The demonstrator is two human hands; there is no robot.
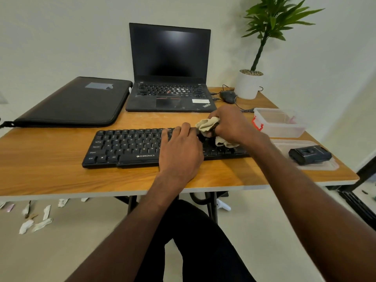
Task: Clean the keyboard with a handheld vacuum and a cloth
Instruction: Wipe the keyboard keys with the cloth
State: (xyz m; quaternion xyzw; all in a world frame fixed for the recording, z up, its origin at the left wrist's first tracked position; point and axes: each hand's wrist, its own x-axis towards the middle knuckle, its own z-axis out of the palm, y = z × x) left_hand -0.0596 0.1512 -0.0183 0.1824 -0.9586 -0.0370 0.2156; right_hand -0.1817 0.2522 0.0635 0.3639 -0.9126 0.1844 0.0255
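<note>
Bare forearms, no sleeves; black trousers point(195, 241) w/ plain fabric.

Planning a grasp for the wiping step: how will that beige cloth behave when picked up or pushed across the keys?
Probably floppy: the cloth bunches in loose folds in the right hand, one end drooping onto the keyboard. Likely light, since a loose grip holds it. Pushed, it would probably crumple or snag on keys rather than slide.
</note>
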